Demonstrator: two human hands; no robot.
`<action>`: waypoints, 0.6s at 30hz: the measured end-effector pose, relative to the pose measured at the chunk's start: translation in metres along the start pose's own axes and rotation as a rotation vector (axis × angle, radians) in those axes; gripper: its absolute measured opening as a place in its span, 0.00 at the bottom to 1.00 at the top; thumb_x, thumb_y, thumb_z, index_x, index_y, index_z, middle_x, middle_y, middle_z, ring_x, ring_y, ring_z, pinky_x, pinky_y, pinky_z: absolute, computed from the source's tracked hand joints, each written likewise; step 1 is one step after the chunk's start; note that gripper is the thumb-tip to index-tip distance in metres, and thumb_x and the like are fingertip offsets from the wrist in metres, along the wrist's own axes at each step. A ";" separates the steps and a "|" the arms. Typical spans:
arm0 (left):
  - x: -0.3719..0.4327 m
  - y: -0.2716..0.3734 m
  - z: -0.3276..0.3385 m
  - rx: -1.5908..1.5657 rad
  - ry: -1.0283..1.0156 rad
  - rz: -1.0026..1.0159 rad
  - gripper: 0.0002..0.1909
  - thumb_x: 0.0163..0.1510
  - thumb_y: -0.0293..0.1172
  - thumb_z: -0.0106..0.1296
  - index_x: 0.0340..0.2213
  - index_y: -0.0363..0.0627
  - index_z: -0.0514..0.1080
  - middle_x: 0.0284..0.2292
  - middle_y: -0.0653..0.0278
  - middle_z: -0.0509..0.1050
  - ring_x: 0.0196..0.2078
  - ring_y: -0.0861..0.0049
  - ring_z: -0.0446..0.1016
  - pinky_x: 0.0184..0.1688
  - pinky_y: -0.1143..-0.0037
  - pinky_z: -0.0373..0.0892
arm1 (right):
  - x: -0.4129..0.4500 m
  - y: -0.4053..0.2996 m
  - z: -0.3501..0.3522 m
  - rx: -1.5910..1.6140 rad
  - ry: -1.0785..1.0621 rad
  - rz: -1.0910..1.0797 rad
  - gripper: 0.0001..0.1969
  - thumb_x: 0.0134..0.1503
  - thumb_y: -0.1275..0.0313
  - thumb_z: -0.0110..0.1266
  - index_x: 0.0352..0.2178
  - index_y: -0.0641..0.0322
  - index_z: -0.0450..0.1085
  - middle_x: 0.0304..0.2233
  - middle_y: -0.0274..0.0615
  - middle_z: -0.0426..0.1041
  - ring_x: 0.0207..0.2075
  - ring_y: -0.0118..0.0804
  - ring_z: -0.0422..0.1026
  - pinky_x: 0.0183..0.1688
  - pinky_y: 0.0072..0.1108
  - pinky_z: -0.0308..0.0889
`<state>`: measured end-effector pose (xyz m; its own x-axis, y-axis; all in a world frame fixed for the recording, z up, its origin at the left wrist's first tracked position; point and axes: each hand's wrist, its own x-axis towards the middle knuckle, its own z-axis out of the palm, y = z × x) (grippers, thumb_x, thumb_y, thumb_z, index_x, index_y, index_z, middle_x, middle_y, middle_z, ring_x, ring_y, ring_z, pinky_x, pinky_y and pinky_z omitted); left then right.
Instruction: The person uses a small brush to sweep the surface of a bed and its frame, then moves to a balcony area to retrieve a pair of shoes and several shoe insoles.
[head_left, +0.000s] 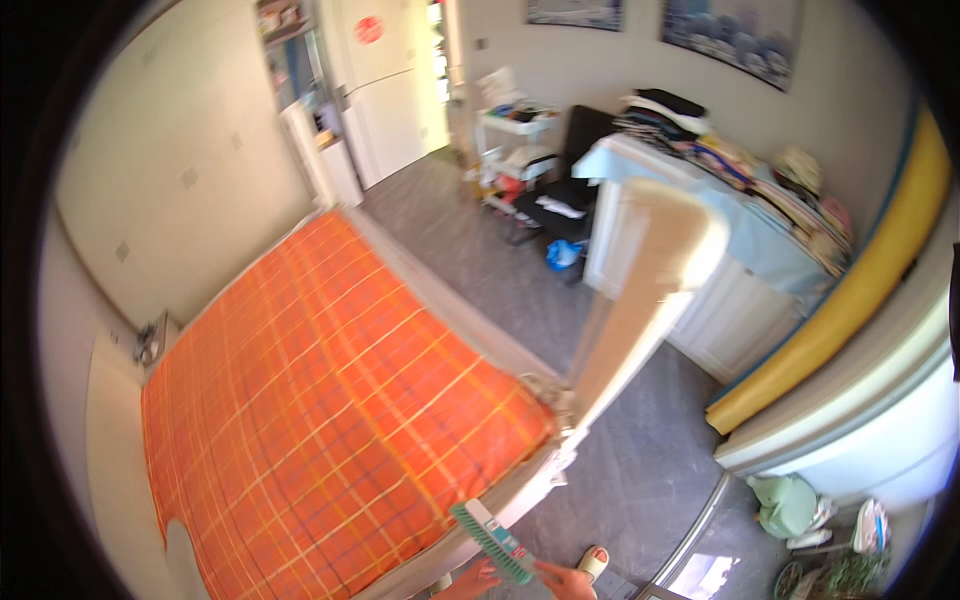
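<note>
A brush with green bristles and a pale back (491, 536) is held low in front of me, beside the near edge of the bed. My right hand (564, 580) grips it at its right end. Close to the bristles, my left hand (474, 579) has its fingers partly spread; whether it touches the brush is not clear. An orange plaid bed cover (337, 405) spreads over the bed on the left.
A tall pale post or panel (637, 300) rises at the bed's corner. Beyond stand a white cabinet (705, 322) piled with folded clothes, a black chair (559, 202) and a white trolley (517, 124). Shoes (871, 525) and a plant (855, 574) are at lower right.
</note>
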<state>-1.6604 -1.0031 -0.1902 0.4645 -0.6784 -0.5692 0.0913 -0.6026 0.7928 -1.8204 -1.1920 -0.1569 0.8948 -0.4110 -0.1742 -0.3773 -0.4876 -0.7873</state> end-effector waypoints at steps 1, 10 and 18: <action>0.001 0.042 0.007 -0.122 -0.030 -0.036 0.26 0.50 0.46 0.49 0.47 0.45 0.61 0.39 0.63 0.72 0.42 0.70 0.70 0.43 0.70 0.65 | -0.013 -0.011 -0.020 0.104 0.080 -0.039 0.17 0.50 0.69 0.49 0.44 0.43 0.69 0.20 0.43 0.71 0.20 0.43 0.71 0.24 0.31 0.65; 0.133 0.295 0.142 -1.126 -0.312 0.019 0.18 0.52 0.45 0.50 0.42 0.54 0.63 0.42 0.72 0.67 0.47 0.80 0.64 0.50 0.71 0.59 | 0.022 0.043 -0.346 -0.006 -0.115 -0.007 0.23 0.48 0.75 0.52 0.48 0.45 0.66 0.25 0.42 0.72 0.20 0.35 0.66 0.27 0.20 0.65; 0.299 0.449 0.150 -1.288 -0.405 0.311 0.22 0.57 0.51 0.38 0.47 0.51 0.62 0.44 0.68 0.68 0.48 0.75 0.64 0.51 0.68 0.59 | 0.156 0.094 -0.456 0.115 0.165 -0.104 0.23 0.45 0.81 0.52 0.46 0.55 0.68 0.29 0.44 0.73 0.24 0.25 0.69 0.29 0.18 0.65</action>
<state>-1.6127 -1.5399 -0.0368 0.3506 -0.9189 -0.1807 0.8755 0.2531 0.4116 -1.8253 -1.6527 0.0114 0.8728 -0.4880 0.0033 -0.2464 -0.4467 -0.8601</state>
